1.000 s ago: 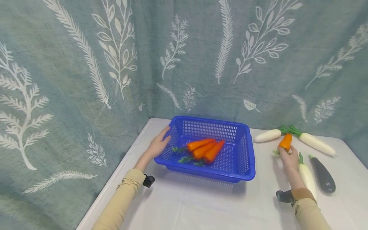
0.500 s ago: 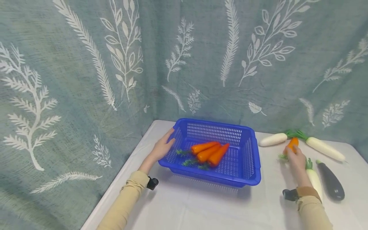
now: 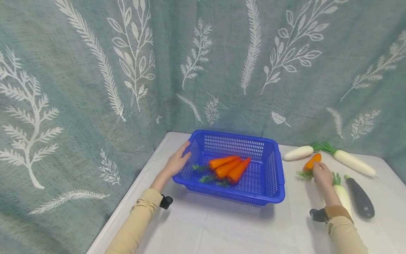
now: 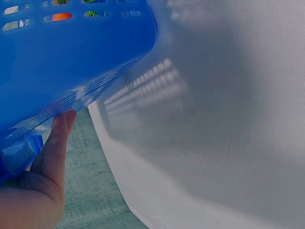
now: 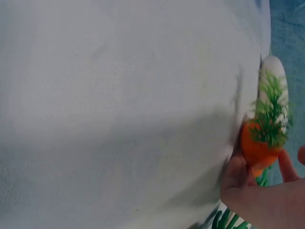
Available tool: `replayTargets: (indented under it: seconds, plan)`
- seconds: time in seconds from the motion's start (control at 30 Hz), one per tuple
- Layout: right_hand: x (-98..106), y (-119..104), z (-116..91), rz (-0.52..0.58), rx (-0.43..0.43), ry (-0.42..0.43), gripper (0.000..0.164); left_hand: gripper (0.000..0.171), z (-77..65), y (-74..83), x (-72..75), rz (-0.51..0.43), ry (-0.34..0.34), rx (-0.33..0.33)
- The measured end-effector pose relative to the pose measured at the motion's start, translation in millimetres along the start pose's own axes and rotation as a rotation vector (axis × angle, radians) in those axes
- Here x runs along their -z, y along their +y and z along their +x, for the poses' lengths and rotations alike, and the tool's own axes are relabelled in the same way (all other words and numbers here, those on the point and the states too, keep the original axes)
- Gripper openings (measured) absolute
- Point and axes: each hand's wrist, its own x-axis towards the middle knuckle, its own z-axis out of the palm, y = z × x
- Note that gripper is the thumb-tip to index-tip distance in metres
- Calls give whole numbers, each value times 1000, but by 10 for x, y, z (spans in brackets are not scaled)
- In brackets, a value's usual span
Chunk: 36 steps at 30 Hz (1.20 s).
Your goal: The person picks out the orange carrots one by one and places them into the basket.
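Observation:
My right hand (image 3: 321, 173) holds an orange carrot (image 3: 312, 163) between thumb and fingers at the right side of the table. Its feathery green top (image 5: 272, 112) faces the camera in the right wrist view. My left hand (image 3: 177, 161) grips the left rim of a blue perforated basket (image 3: 228, 193); in the left wrist view its fingers (image 4: 59, 138) lie against the outside wall. Inside the basket lie three carrots (image 3: 229, 168) side by side, with their green tops towards the left front.
Two white radishes (image 3: 298, 153) with green leaves lie at the back right. Another white radish (image 3: 342, 197), partly hidden by my right forearm, lies beside a dark eggplant (image 3: 360, 197). A green curtain (image 3: 222, 70) with white leaf prints hangs behind the white table (image 3: 222, 229).
The carrot in my right hand has shifted a little left, away from the radish leaves, and its green top shows more. My left hand stays at the basket rim. The head view has shifted slightly.

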Motion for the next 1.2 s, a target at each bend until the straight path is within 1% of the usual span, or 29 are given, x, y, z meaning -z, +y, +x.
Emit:
replayTargets:
  seconds: [0.07, 0.13, 0.2, 0.33, 0.43, 0.53, 0.6, 0.7, 0.9, 1.03, 1.2]
  plan:
    - [-23, -20, -15, 4, -2, -27, 64, 52, -2, 6, 11, 4, 0, 4]
    - [-41, -29, -27, -2, -1, -29, 60, 52, -4, 5, 11, 4, -2, 3]
    - [-55, -30, -44, -16, 9, -12, 55, 52, -8, 1, 2, 2, -5, -1]
    - [-75, -11, -83, -46, 68, 11, 50, 52, -18, -8, -37, -2, -12, 0]
    - [-79, 5, -99, -56, 95, -1, 53, 52, -22, -9, -66, -8, -4, 8]
    - [-65, 9, -91, -44, 73, -26, 57, 52, -20, -11, -81, -8, 1, 11]
    - [-43, 3, -80, -56, 59, -57, 59, 52, -18, -14, -81, -3, 2, 13]
    - [-5, -17, -56, -27, 44, -110, 60, 52, -10, -18, -70, -3, 3, 10]
    - [50, -77, -39, 25, 78, -217, 62, 53, 5, -10, -23, -5, 4, -1]
    - [52, -80, -39, 52, 87, -268, 64, 53, 10, -6, -5, 5, -4, 7]
    - [57, -58, -32, 68, 76, -313, 66, 53, 7, 3, -2, 3, -5, 14]
